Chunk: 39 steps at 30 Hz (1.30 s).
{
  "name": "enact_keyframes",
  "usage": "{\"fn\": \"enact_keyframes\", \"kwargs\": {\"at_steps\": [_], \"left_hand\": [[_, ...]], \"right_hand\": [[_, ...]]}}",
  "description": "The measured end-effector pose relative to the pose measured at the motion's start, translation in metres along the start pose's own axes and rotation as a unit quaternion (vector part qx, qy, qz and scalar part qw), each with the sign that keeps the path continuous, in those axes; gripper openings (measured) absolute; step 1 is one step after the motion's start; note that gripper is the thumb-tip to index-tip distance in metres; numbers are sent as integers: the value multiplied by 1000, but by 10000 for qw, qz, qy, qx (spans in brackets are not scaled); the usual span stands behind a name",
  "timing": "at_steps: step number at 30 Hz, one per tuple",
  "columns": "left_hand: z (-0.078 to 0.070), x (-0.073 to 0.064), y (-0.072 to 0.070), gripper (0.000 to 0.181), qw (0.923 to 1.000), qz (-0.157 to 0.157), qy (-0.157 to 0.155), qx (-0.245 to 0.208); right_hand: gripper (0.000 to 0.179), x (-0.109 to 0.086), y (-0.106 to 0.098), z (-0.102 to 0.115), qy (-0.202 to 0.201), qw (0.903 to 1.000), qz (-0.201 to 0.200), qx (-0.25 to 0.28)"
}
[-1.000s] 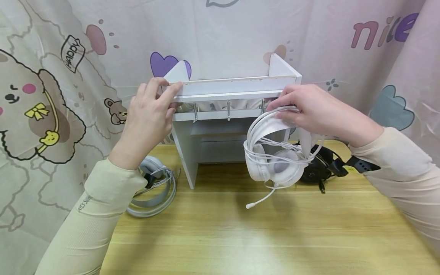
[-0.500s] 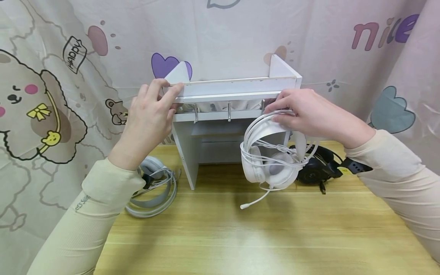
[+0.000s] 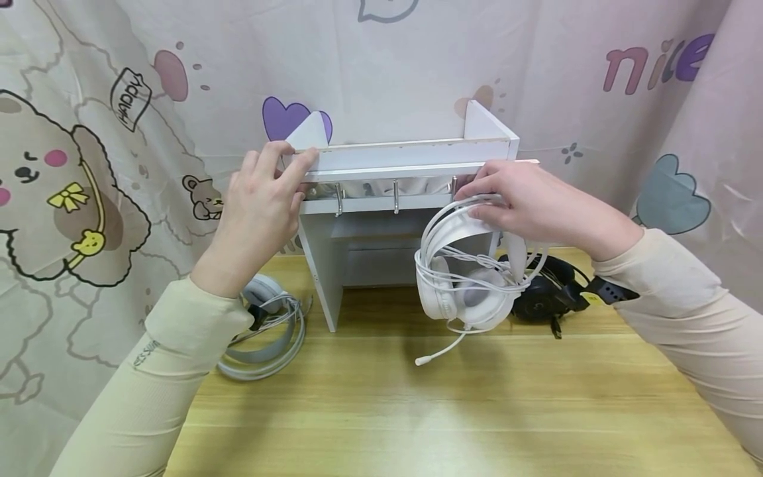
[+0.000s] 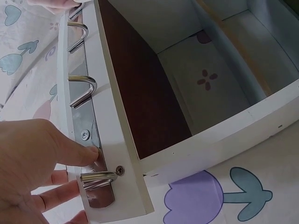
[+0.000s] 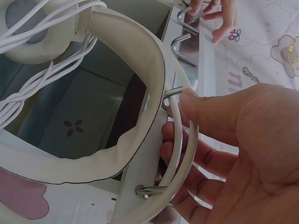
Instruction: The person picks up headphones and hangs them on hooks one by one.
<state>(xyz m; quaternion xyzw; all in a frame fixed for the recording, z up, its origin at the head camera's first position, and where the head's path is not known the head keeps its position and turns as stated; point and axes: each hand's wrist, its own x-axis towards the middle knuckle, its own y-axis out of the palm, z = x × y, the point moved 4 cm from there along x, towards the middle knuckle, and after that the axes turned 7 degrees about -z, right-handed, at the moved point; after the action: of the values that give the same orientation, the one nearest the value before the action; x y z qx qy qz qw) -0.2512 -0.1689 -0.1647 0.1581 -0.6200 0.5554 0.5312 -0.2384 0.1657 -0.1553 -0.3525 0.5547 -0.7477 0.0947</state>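
Observation:
My right hand (image 3: 536,205) grips the headband of a white headset (image 3: 438,297), pinching its thin outer bars between thumb and fingers. Its cable is bundled round it, and its microphone boom hangs down. The headset is at the right end of a white shelf unit (image 3: 411,156), right beside the metal hooks (image 3: 396,197) on its front rail. In the right wrist view the headband (image 5: 147,70) overlaps the hooks; whether one bears it I cannot tell. My left hand (image 3: 259,192) holds the shelf's left front corner, its thumb (image 4: 79,149) on the metal hook plate (image 4: 85,122).
A grey-white headset (image 3: 268,354) lies on the wooden table (image 3: 381,411) left of the shelf. Black headphones (image 3: 539,298) lie to its right, partly behind the white headset. A patterned curtain (image 3: 393,73) hangs behind and at both sides.
My right hand and the white headset have shifted slightly left and down in the head view, close to the right hook. The left hand keeps its hold on the shelf.

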Motion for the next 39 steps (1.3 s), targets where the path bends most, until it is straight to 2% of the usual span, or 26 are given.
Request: {"fn": "enact_keyframes", "kwargs": {"at_steps": [10, 18, 29, 39], "left_hand": [[0, 0, 0, 56, 10000, -8, -18, 34], [-1, -1, -2, 58, 9999, -26, -28, 100], [-3, 2, -1, 56, 9998, -51, 43, 162], [-3, 0, 0, 56, 9999, -11, -7, 148]], "right_hand": [[33, -3, 1, 1, 188, 9997, -42, 155], [34, -5, -1, 1, 329, 9990, -295, 29], [51, -18, -4, -6, 778, 9961, -413, -30], [50, -36, -8, -12, 717, 9935, -880, 17]]}}
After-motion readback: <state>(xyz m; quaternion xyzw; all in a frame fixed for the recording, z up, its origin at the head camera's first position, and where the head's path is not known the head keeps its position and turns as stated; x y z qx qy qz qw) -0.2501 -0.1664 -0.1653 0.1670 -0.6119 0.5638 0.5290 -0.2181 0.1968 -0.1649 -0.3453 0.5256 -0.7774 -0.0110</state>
